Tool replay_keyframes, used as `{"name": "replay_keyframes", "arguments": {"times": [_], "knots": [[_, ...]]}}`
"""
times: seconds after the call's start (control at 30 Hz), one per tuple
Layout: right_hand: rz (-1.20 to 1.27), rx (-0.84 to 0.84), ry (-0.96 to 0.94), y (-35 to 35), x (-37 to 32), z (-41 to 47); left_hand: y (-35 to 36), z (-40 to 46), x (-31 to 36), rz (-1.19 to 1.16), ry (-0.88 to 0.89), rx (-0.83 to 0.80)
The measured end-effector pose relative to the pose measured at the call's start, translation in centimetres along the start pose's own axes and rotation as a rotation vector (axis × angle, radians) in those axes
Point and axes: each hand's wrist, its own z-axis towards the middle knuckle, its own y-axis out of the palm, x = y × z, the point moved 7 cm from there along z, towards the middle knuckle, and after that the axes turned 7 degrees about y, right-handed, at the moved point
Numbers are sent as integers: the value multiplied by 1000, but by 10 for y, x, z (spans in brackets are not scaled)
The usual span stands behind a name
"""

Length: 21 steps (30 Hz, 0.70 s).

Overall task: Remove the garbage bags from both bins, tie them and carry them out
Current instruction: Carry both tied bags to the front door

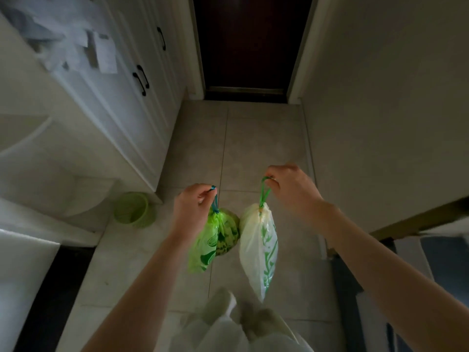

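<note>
Blurred papers [76, 44] top left on the white cabinet [121, 102], unreadable. Green bin [134, 210] on tile floor [253, 138]. Left hand [194, 209] pinches green bag [213, 237] drawstring; right hand [291, 189] pinches white bag [258, 247] drawstring. Both bags hang clear of the floor. Dark door [251, 41] ahead.

Tiled floor [264, 138] with green basket [134, 210].
</note>
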Motion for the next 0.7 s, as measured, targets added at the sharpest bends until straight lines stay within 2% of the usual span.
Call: {"name": "replay_keyframes", "arguments": {"times": [0.4, 0.7], "knots": [[-45, 104, 11, -37, 16, 290, 58, 284, -22, -21, 63, -45], [-65, 148, -21, -69, 13, 480, 93, 481, -46, -48, 23, -107]]}}
